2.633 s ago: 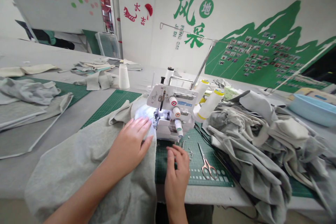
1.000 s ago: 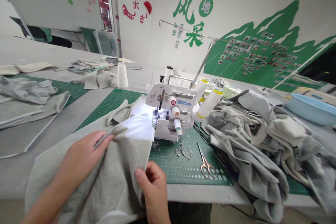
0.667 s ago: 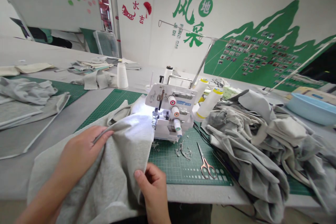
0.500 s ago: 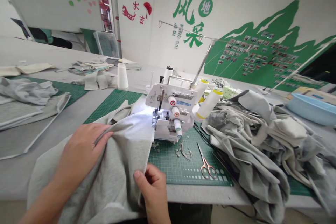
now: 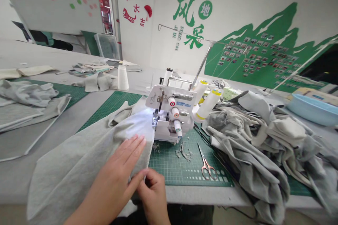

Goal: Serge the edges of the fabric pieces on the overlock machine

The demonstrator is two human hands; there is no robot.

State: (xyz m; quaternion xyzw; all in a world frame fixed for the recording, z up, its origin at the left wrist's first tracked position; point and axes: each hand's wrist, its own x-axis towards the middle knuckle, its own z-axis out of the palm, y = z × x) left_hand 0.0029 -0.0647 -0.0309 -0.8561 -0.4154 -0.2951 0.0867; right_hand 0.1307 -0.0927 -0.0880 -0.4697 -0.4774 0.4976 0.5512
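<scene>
A light grey piece of fabric (image 5: 79, 158) lies across the table's front edge, and its far part runs under the lit presser foot of a white overlock sewing machine (image 5: 171, 112). White stitching follows its right edge. My left hand (image 5: 120, 170) rests flat on the cloth just in front of the machine, fingers stretched out, its thumb touching my right hand. Lower down, my right hand (image 5: 153, 190) pinches the stitched edge between thumb and curled fingers; the thumb tip is partly covered by the left thumb.
Scissors (image 5: 207, 165) and thread scraps (image 5: 185, 153) lie on the green cutting mat (image 5: 174, 172). To the right is a heap of grey fabric (image 5: 253, 140), with a blue basin (image 5: 314, 109) behind. Thread cones (image 5: 210, 104) stand beside the machine; another cone (image 5: 123, 78) stands at the back left.
My left hand has let go of the fold it gripped at the left and moved right, flattening onto the cloth near the stitched edge. My right hand keeps its pinch almost in place.
</scene>
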